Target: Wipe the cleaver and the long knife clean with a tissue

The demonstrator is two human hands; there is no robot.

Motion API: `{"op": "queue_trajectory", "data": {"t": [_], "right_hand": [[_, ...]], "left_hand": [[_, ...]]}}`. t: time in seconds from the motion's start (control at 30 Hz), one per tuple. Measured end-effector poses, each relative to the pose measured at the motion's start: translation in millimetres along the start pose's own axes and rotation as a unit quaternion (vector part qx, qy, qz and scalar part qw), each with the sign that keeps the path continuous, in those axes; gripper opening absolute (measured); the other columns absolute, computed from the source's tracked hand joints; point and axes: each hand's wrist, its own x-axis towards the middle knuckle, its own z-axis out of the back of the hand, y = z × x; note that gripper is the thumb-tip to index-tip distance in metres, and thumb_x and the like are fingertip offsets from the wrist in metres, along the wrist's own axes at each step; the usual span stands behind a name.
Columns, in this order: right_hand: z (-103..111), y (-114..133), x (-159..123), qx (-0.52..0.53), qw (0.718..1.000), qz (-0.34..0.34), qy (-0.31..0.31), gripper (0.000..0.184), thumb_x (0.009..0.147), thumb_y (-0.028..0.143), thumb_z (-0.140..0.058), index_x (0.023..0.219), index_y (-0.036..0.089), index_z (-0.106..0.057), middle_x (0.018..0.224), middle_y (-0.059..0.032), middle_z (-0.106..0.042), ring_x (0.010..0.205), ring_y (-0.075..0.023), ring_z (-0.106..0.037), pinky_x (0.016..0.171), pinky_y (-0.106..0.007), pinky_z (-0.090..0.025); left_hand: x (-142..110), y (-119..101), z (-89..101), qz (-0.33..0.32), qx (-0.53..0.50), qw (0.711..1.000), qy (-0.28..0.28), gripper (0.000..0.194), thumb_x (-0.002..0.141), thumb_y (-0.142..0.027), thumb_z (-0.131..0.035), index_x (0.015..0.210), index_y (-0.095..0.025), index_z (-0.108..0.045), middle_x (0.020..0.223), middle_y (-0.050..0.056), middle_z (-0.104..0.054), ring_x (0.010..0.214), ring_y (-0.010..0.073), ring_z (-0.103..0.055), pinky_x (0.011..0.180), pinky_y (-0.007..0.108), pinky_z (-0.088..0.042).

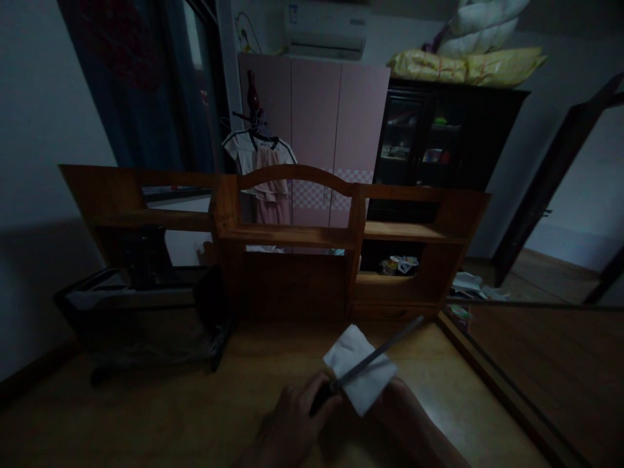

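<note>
My left hand [303, 411] is closed around the dark handle of a knife [377, 353], whose long, narrow blade points up and to the right. A folded white tissue [359, 343] lies behind the blade, seemingly against it. Its lower right edge is in my right hand [396, 398], whose fingers are mostly hidden behind the tissue. Both hands are above the light wooden tabletop [273, 351]. The dim light hides the blade's exact shape.
A wooden shelf unit [292, 235] stands along the back of the tabletop. To the left is a dark-framed heater-like appliance [151, 318]. Small items [400, 264] sit on a right-hand shelf. Beyond stand a pink wardrobe [314, 117] and a black cabinet [480, 130].
</note>
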Motion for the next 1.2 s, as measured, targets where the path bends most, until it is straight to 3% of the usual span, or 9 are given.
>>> {"op": "queue_trajectory", "data": {"t": [0.13, 0.23, 0.4, 0.57, 0.63, 0.83, 1.07, 1.2], "right_hand": [[-1.5, 6.3, -2.4, 0.166, 0.985, -0.04, 0.006, 0.022, 0.066, 0.023, -0.063, 0.087, 0.024, -0.07, 0.084, -0.0031, -0.066, 0.082, -0.024, -0.061, 0.08, -0.034, -0.048], [-2.7, 11.8, -4.3, 0.175, 0.983, -0.044, 0.015, 0.021, 0.06, 0.016, -0.066, 0.08, 0.023, -0.071, 0.083, -0.0034, -0.067, 0.083, -0.0242, -0.061, 0.079, -0.033, -0.048], [-4.0, 10.7, -4.9, 0.133, 0.99, -0.047, 0.025, 0.015, 0.068, 0.02, -0.072, 0.082, 0.016, -0.071, 0.088, -0.0073, -0.067, 0.086, -0.0223, -0.061, 0.081, -0.032, -0.046], [-2.8, 6.0, -6.2, 0.036, 0.997, -0.057, 0.036, 0.02, 0.071, 0.029, -0.074, 0.076, 0.01, -0.071, 0.072, -0.0057, -0.066, 0.065, -0.016, -0.058, 0.06, -0.024, -0.042], [-2.7, 8.9, -7.9, 0.009, 0.998, -0.043, 0.033, 0.018, 0.071, 0.028, -0.074, 0.076, 0.011, -0.071, 0.072, -0.0044, -0.067, 0.064, -0.0153, -0.058, 0.061, -0.023, -0.042], [-4.2, 27.0, -12.9, -0.125, 0.992, 0.01, 0.004, 0.018, 0.071, 0.03, -0.072, 0.079, 0.014, -0.074, 0.076, -0.0065, -0.071, 0.073, -0.0217, -0.063, 0.07, -0.029, -0.047], [-0.3, 29.2, -15.0, -0.158, 0.987, 0.032, 0.005, 0.015, 0.067, 0.028, -0.073, 0.076, 0.015, -0.074, 0.075, -0.0058, -0.071, 0.074, -0.0249, -0.066, 0.07, -0.032, -0.051], [4.7, 24.6, -15.5, -0.169, 0.984, 0.053, 0.032, 0.025, 0.069, 0.031, -0.073, 0.087, 0.015, -0.073, 0.081, -0.0071, -0.071, 0.078, -0.0273, -0.066, 0.069, -0.033, -0.051]], "left_hand": [[4.1, -2.4, 2.1, -0.007, 0.01, 1.0, 0.012, 0.033, 0.092, -0.051, -0.045, 0.117, -0.033, -0.057, 0.103, -0.001, -0.067, 0.093, 0.0234, -0.062, 0.082, 0.032, -0.045], [4.3, -5.5, 1.9, -0.007, 0.022, 1.0, 0.012, 0.034, 0.092, -0.049, -0.045, 0.117, -0.03, -0.058, 0.101, 0.002, -0.068, 0.092, 0.0228, -0.063, 0.081, 0.029, -0.045], [1.5, -9.6, 2.1, -0.01, 0.045, 0.998, 0.03, 0.034, 0.092, -0.046, -0.045, 0.116, -0.027, -0.059, 0.097, 0.004, -0.069, 0.089, 0.0221, -0.064, 0.08, 0.028, -0.046], [1.4, -3.5, -0.3, -0.034, 0.038, 0.998, 0.021, 0.033, 0.092, -0.044, -0.047, 0.119, -0.029, -0.057, 0.106, 0.003, -0.067, 0.093, 0.0217, -0.063, 0.08, 0.027, -0.046], [1.4, -1.4, -2.4, -0.046, 0.039, 0.998, 0.006, 0.031, 0.092, -0.041, -0.048, 0.119, -0.028, -0.057, 0.107, 0.002, -0.067, 0.093, 0.0218, -0.063, 0.081, 0.028, -0.045], [-3.0, -9.7, 0.1, -0.086, 0.018, 0.996, -0.015, 0.025, 0.094, -0.04, -0.047, 0.115, -0.028, -0.057, 0.101, 0.0, -0.068, 0.086, 0.0201, -0.064, 0.079, 0.028, -0.045], [-5.5, -9.3, 3.7, -0.122, 0.044, 0.99, -0.049, 0.025, 0.094, -0.043, -0.048, 0.109, -0.025, -0.058, 0.095, 0.002, -0.069, 0.082, 0.021, -0.065, 0.075, 0.028, -0.045], [-4.1, -0.5, -3.5, -0.137, 0.082, 0.983, -0.088, 0.029, 0.094, -0.047, -0.046, 0.11, -0.025, -0.057, 0.093, 0.003, -0.069, 0.077, 0.0223, -0.065, 0.072, 0.031, -0.046]]}}
